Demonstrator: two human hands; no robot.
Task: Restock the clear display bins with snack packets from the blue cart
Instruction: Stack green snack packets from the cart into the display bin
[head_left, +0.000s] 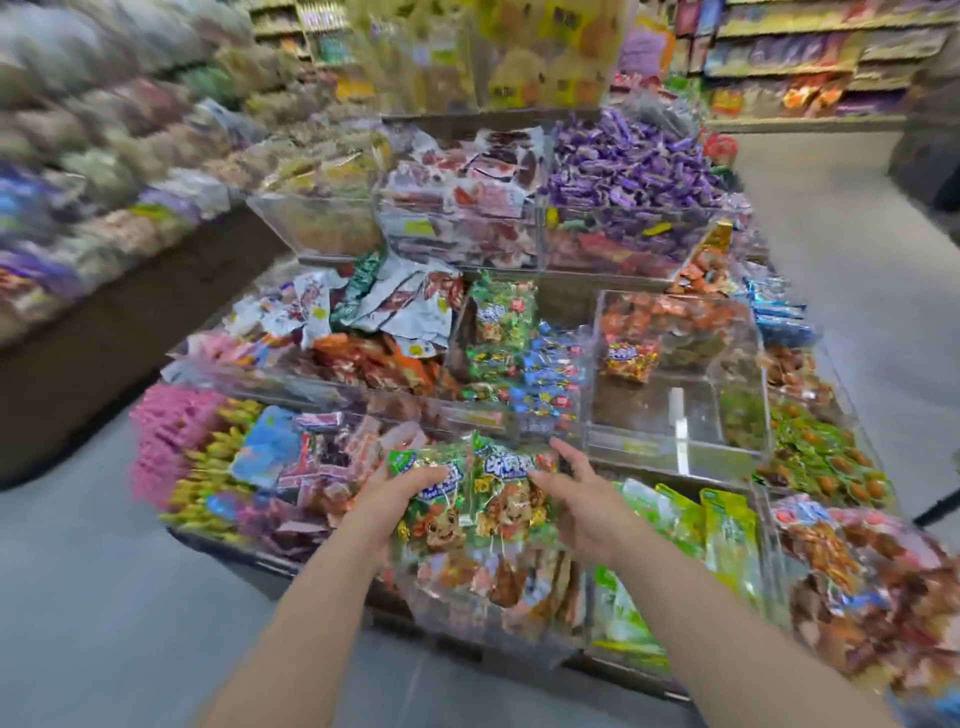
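Note:
Two green snack packets (475, 493) with cartoon faces are held side by side over the front of the tiered display. My left hand (397, 501) grips the left packet, fingers curled over its top. On the right packet rests my right hand (576, 499), thumb on its face and fingers spread. Below them is a clear bin (488, 623) of reddish-brown packets. A nearly bare clear bin (675, 410) sits further back to the right. The blue cart is out of view.
Clear bins of purple candies (623, 171), red-white packets (462, 197), green and blue packets (514, 353) and lime-green bags (701, 535) fill the stand. Shelves (93, 171) run along the left, with grey floor (78, 597) between. An aisle (857, 270) opens on the right.

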